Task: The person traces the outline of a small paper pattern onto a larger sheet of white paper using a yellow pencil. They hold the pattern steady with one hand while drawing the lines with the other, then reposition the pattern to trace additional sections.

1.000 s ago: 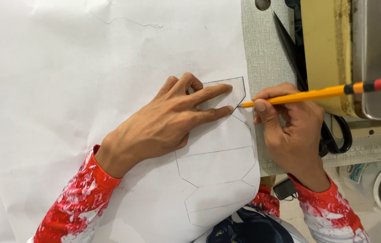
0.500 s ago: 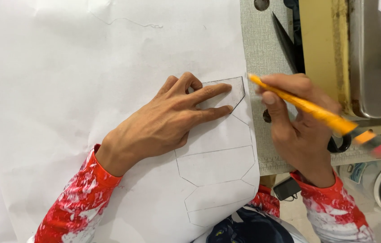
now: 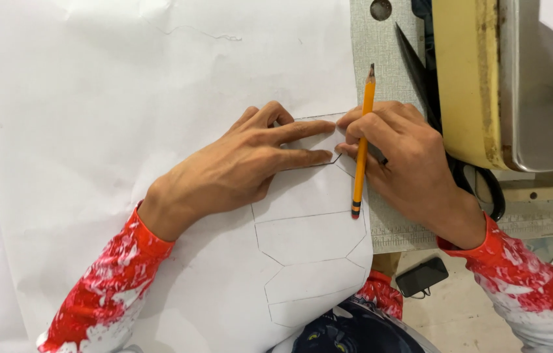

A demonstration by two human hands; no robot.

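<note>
Paper, a large white sheet, covers most of the table and runs out of view at the top and left; its right edge falls down the middle of the view, and its lower right corner hangs over the table's front edge toward the person's lap. Open paper lies above and left of the hands, while the right side is crowded. A grey textured tabletop with a round hole shows just beside the sheet's right edge, and a yellowed sewing machine with a grey metal face stands further right, close against the right hand. Black scissors lie between the machine and the paper, blades pointing up and left, handles partly hidden behind the wrist. The left hand lies flat, fingers spread and pressed on a small white template at the sheet's right edge, above pencilled outlines of stacked angular shapes. The right hand grips a yellow pencil, fingers closed round its middle, lead end pointing up and away, dark end resting on the paper. A small black phone-like thing lies on the floor below.
</note>
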